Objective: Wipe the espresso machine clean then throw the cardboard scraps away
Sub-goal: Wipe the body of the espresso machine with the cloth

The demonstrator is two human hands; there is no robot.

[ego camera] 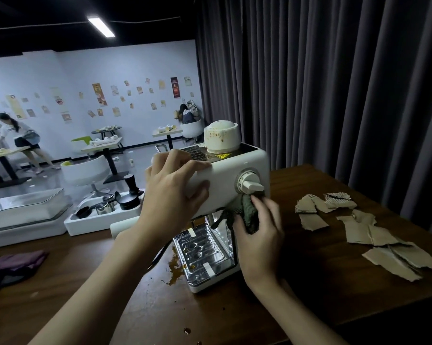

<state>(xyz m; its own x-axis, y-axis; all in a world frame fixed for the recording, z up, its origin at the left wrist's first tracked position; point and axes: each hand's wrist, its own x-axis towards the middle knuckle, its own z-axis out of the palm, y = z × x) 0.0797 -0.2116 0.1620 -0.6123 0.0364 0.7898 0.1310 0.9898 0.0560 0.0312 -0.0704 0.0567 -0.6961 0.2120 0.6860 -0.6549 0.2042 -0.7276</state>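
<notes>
A white espresso machine [224, 178] stands on the dark wooden table [309, 282], with a stained domed cap [221, 138] on top and a round dial [250, 183] on its front. My left hand [171, 192] grips the machine's upper left corner, fingers over the top edge and thumb on the front. My right hand [258, 235] holds a dark green cloth [244, 210] bunched against the front just below the dial. The metal drip tray [202, 252] sits below. Torn cardboard scraps [369, 232] lie spread on the table to the right.
Brown coffee spill [175, 270] marks the table left of the drip tray. A white tray of coffee tools [105, 210] and a clear container [23, 207] stand at the left. A purple cloth [21, 262] lies at the near left. Dark curtains [334, 83] hang behind.
</notes>
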